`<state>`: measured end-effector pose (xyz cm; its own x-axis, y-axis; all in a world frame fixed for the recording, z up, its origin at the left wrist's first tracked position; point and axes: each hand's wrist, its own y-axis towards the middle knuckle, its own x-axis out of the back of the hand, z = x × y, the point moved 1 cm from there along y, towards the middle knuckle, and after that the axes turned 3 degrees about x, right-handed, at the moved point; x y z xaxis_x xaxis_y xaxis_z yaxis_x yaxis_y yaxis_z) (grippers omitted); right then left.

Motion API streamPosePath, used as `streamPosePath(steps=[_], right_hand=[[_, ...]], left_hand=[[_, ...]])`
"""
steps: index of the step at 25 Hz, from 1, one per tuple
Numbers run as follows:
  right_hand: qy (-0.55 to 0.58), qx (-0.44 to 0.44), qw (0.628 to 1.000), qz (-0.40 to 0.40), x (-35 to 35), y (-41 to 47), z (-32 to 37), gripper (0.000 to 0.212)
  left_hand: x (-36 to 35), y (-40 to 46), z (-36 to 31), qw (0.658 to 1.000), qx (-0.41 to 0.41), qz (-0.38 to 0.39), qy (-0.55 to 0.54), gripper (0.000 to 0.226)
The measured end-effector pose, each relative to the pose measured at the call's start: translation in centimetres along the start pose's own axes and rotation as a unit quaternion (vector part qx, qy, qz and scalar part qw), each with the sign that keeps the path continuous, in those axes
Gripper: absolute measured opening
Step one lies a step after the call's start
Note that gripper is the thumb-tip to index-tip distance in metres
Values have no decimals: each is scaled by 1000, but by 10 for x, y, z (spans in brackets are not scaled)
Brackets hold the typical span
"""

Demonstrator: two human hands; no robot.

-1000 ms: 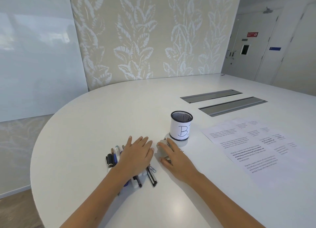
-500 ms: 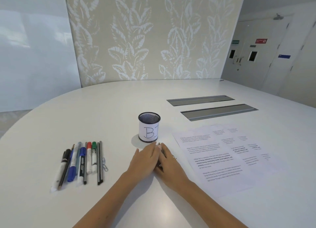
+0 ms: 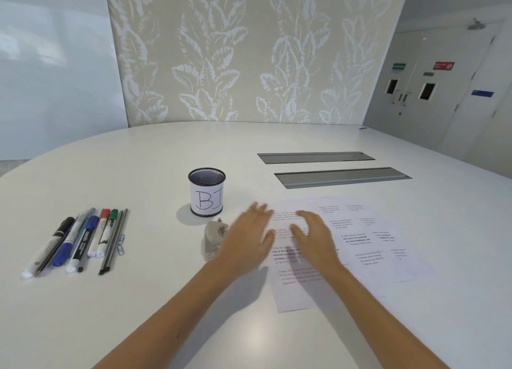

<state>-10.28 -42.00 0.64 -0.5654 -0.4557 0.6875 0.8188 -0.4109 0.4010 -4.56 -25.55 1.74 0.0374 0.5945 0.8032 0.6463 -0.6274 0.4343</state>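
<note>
Both my hands hover over the left end of the printed sheets of paper (image 3: 357,246) on the white table (image 3: 155,307). My left hand (image 3: 248,237) is flat with straight fingers, blurred, holding nothing. My right hand (image 3: 314,237) is also spread with relaxed fingers and empty. A small grey stapler (image 3: 214,237) lies just left of my left hand, uncovered. A black mesh pen cup (image 3: 206,192) with a white label reading "BI" stands behind the stapler. A row of markers, pens and pencils (image 3: 80,240) lies at the far left, with paper clips (image 3: 121,245) beside them.
Two grey cable hatches (image 3: 340,176) are set into the table behind the papers. A leaf-patterned wall panel rises at the back, a glass board at left, doors at right. The table's curved edge runs along the left.
My hands left the pens and then the stapler and moved right over the papers. The stapler now lies uncovered. The view swung to the right.
</note>
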Motion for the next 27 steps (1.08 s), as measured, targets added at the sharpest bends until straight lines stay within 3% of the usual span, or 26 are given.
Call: streamPosePath(steps=[2,4,9,20,24,27], right_hand=[[-76,-92,992,27,21,9,-29,51],[-175,-158,969,66,35,12,-49,66],[-224,-188,951,101,44,18,-60,83],[-90,-266,949,142,54,44,-71,62],[-37,-261,961,85,54,43,-78,29],[-10,-234,972,32,52,39,-84,18]], left_hand=[[-30,7,-15,993,-8,99,57,58],[-52,14,-17,980,39,166,104,61],[-74,24,-4,966,66,189,165,64],[-76,29,1,974,62,173,135,64],[-79,30,5,975,56,171,134,63],[-79,30,5,975,54,162,140,66]])
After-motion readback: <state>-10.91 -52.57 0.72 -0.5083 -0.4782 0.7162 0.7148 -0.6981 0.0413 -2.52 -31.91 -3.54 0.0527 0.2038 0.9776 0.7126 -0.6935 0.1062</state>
